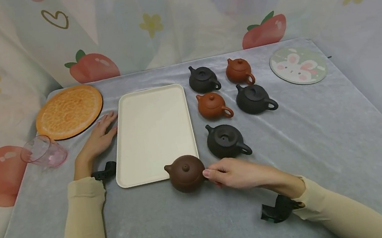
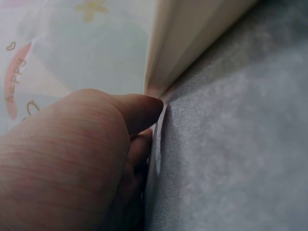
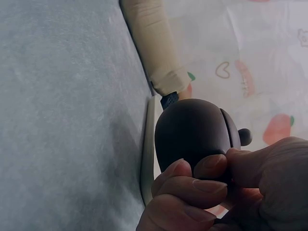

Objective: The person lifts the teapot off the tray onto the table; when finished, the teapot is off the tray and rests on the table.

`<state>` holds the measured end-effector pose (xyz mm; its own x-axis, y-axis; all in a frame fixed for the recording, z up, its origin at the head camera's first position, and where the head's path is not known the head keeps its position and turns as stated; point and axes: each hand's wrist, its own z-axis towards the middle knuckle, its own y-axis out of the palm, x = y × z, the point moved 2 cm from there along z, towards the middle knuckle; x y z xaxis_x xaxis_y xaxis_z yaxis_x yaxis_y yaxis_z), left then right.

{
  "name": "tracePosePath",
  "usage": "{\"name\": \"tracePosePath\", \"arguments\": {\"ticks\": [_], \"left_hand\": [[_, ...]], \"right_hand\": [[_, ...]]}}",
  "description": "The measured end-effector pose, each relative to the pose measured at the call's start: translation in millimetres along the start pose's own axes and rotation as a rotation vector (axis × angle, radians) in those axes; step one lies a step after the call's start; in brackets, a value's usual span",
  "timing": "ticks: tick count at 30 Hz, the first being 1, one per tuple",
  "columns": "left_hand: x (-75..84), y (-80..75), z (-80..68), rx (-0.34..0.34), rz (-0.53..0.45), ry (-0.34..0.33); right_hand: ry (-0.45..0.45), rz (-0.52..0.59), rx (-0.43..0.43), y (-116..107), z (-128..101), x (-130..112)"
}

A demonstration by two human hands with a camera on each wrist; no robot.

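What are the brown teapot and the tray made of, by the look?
Brown teapot, gripped at its handle by the right hand: likely unglazed clay, since the surface is matte, even and without glare. Tray: probably plastic or melamine, being smooth cream with a thin rolled rim and soft sheen; it could also be glazed ceramic.

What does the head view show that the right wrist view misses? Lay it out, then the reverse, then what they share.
Only the head view shows the left hand resting flat by the cream tray, five more teapots, the nearest being the black teapot, plus the orange mat, the rabbit coaster and the pink cup. Only the right wrist view shows the fingers curled close round the pot's handle side. Both show the right hand gripping the brown teapot at the tray's corner on the grey cloth.
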<state>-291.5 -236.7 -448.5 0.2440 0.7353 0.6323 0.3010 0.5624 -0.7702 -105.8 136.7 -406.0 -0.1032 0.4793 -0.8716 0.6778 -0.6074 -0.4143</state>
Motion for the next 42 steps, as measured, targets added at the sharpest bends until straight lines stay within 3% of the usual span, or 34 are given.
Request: {"name": "tracePosePath", "arguments": {"ticks": [42], "left_hand": [[0.6,-0.1,0.7,-0.01,-0.001,-0.023]], "right_hand": [[0.026,0.046,0.065,-6.2,-57.9,35.1]]}}
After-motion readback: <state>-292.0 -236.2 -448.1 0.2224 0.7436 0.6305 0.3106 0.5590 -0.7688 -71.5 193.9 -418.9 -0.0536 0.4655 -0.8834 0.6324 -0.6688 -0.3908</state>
